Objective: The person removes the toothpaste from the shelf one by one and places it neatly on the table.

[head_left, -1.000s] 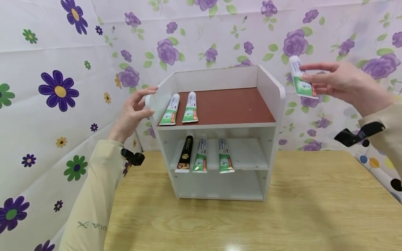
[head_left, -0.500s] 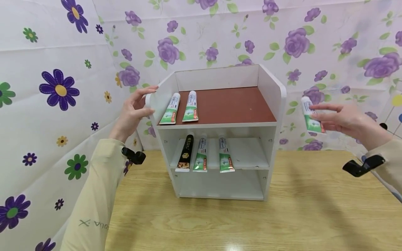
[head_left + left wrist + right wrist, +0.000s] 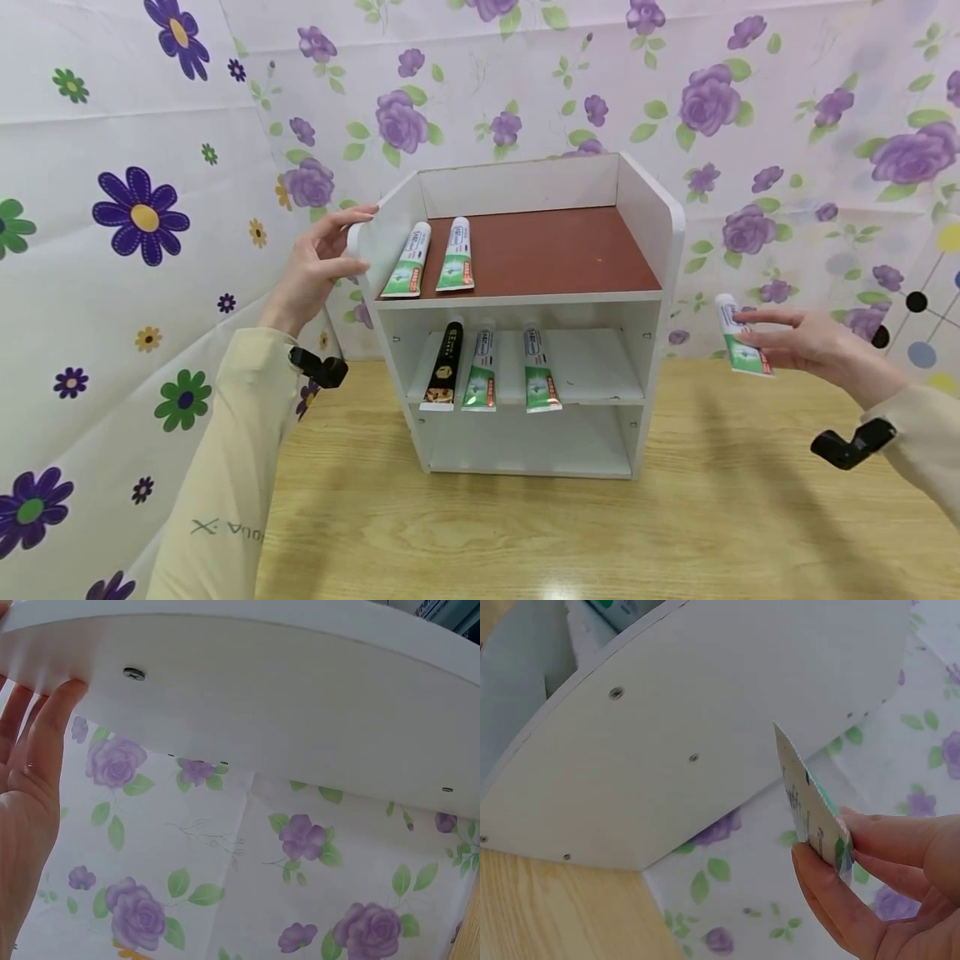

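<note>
In the head view my right hand (image 3: 813, 346) pinches a green-and-white toothpaste tube (image 3: 738, 337) between thumb and fingers, out to the right of a white shelf unit (image 3: 517, 300). The right wrist view shows the held tube (image 3: 810, 802) almost edge-on, its flat end pointing up. My left hand (image 3: 315, 258) grips the upper left side panel of the unit, thumb on the outer face in the left wrist view. Two similar tubes lie on the brown top, a left one (image 3: 407, 260) and a right one (image 3: 456, 254).
On the middle shelf lie a black tube (image 3: 444, 367) and two green-and-white ones, a left (image 3: 480, 367) and a right (image 3: 538, 369), their flat ends overhanging the front edge. The unit stands on a wooden table (image 3: 525, 533) close to flowered wall sheeting (image 3: 510, 75).
My right hand has lowered with the toothpaste tube, moving slightly outward first, from above the unit's top level to well below it. The left hand stays on the side panel.
</note>
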The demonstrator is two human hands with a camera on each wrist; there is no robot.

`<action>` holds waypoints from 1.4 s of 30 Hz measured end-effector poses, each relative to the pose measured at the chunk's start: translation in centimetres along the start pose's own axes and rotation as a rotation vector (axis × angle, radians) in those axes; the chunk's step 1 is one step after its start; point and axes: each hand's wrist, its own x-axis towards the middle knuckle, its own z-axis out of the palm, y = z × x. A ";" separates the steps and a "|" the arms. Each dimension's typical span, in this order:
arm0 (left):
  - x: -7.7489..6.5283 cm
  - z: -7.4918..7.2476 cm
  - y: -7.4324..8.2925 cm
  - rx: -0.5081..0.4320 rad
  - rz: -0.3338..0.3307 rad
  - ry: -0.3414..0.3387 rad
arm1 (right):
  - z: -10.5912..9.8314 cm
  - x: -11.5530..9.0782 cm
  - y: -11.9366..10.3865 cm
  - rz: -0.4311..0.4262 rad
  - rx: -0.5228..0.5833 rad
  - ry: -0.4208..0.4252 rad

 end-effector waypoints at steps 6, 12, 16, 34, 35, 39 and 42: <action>-0.1 0.3 -0.1 -0.002 0.011 0.024 | -0.1 0.6 2.6 0.027 0.017 -0.030; -0.3 0.8 -0.4 -0.016 0.066 0.050 | 0.3 1.3 5.6 0.059 -0.008 -0.047; -0.4 1.0 -0.6 -0.016 0.091 0.067 | 0.7 1.8 7.6 0.040 0.019 -0.076; -0.4 1.0 -0.5 0.006 0.087 0.080 | 1.1 3.1 11.8 0.062 -0.077 -0.086; -0.4 1.0 -0.4 0.006 0.088 0.080 | 1.1 3.1 12.1 0.067 -0.080 -0.079; -0.3 1.0 -0.4 0.002 0.082 0.080 | 0.8 3.1 13.1 0.075 -0.110 -0.063; -0.3 1.1 -0.3 0.002 0.073 0.080 | 0.5 2.9 13.8 0.080 -0.134 -0.051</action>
